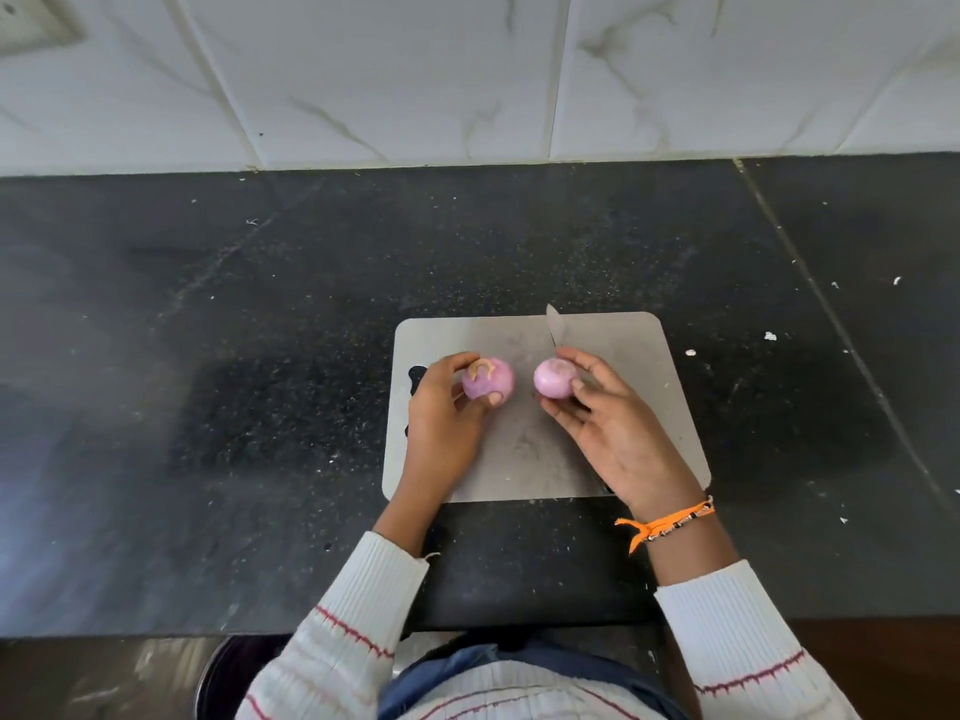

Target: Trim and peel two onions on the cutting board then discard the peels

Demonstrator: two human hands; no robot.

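A: How is the left hand (441, 407) set?

B: Back of the hand up, wrist over the near-left part of the grey cutting board (649, 356). Its fingers and thumb curl round 1 red onion (491, 379), gripping it from the left; a thumb tip shows at the onion's near side. A tan stub of skin curls on top of that onion.

A: And the right hand (618, 433)?

B: Turned palm partly up, fingers spread and bent, cupping the 2nd onion (555, 377) from the right with fingertips touching it. An orange thread bracelet (670, 522) sits at that wrist, just off the board's near edge.

A: Where do the onions sit on the board?

B: Both near its middle, side by side, close but apart. A knife blade (556, 327) pokes out beyond the right hand, tip at the board's far edge; its handle is hidden.

A: Around the board?

B: Dark speckled countertop (208, 356).
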